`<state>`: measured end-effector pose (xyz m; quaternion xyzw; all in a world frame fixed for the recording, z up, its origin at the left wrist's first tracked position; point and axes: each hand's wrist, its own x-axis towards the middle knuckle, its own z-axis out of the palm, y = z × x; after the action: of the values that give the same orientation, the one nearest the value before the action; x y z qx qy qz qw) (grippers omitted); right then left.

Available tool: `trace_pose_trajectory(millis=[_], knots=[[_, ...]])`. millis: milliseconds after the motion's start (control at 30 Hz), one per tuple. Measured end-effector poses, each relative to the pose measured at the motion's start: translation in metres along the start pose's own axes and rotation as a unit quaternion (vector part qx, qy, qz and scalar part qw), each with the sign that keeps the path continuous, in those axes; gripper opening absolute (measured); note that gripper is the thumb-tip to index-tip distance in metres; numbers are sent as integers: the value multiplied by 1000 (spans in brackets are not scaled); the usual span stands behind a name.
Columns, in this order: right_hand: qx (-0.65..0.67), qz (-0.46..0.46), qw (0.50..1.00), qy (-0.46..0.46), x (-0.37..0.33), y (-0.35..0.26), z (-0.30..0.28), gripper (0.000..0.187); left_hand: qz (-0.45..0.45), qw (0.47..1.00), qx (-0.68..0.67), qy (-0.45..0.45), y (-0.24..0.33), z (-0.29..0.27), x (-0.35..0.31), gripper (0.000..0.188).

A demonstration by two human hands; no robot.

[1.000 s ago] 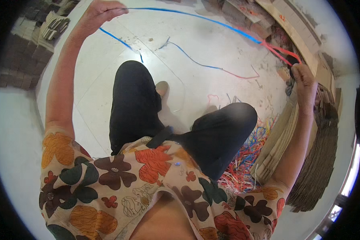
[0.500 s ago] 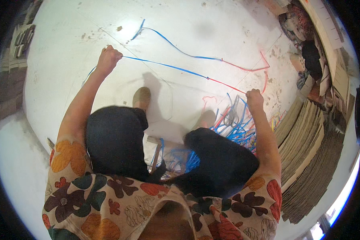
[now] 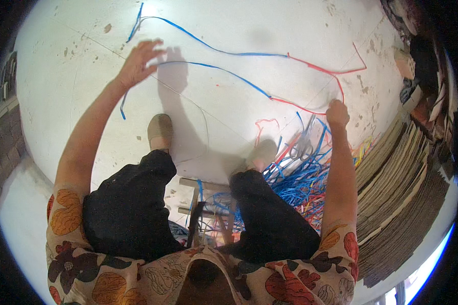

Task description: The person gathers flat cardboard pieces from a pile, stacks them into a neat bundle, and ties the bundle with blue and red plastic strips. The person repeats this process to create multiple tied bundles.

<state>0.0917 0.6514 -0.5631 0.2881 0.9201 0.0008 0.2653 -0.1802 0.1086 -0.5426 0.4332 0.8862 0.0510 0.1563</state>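
A long plastic strap, blue [image 3: 213, 67] on the left and red [image 3: 300, 108] on the right, joined at a small knot, stretches across in front of me. My left hand [image 3: 138, 63] is open, fingers spread, over its blue part; a blue end hangs below my wrist. At the other side my right hand [image 3: 337, 114] is closed round the red part, its fingertips partly hidden. Farther off, a second run of blue strap [image 3: 208, 47] lies on the floor, joined to a red run [image 3: 315, 66] that bends back toward my right hand.
Scissors [image 3: 301, 148] lie on a tangled heap of blue and red straps [image 3: 290, 185] by my right leg. A stack of flat cardboard [image 3: 392, 188] stands at the right. Between my legs is a low wooden stool frame [image 3: 188, 209]. Dark clutter [image 3: 425, 71] lines the far right.
My left hand has opened and let go of the blue strap, which now sags in a curve instead of being pulled taut. My right hand keeps hold of the red part.
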Motion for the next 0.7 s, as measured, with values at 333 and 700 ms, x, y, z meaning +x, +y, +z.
trace_pose_trajectory(millis=[333,700], knots=[[266,-76,928,250,26,44,15,42,-20,1000,2,18,-59,25,88,57],[145,3,984,-99,-133,-17,47,54,12,996,61,57,-74,-14,41,73]])
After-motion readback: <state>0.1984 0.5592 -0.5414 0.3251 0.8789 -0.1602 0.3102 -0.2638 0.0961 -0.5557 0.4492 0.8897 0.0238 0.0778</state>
